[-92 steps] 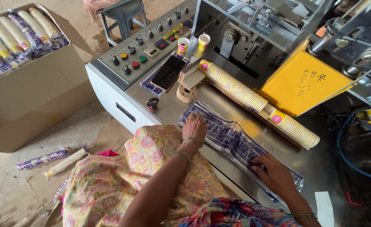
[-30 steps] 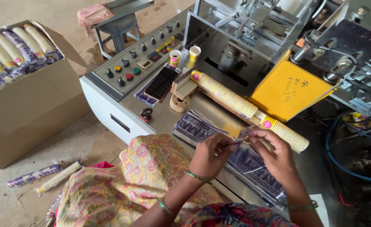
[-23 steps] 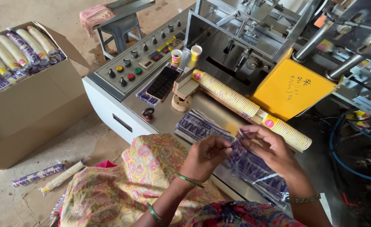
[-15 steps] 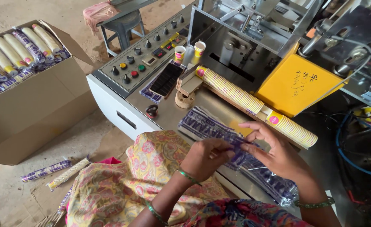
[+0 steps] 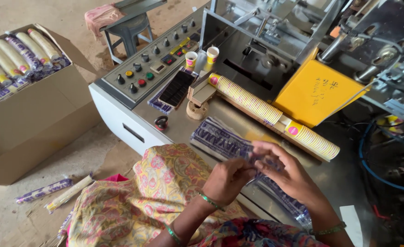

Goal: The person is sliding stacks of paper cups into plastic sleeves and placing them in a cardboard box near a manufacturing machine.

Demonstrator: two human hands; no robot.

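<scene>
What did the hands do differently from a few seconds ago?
Earlier both hands lay flat and apart on the stack of printed plastic sleeves. Now the left hand and right hand have lifted and come together, fingers pinching one sleeve's edge above the stack. The long row of paper cups, the two loose cups and the cardboard box stayed put.

Steel machine bed [image 5: 183, 126] carrying a flat stack of clear printed plastic sleeves [image 5: 220, 139], a long horizontal row of nested paper cups [image 5: 250, 97] lying in its wooden trough, two upright paper cups [image 5: 202, 56], a dark keypad [image 5: 174, 88] and a small wooden block [image 5: 197, 110]. Concrete floor [image 5: 87, 155] bearing an open cardboard box [image 5: 32, 114] and two wrapped cup sleeves [image 5: 55, 192] lying loose beside it.
</scene>
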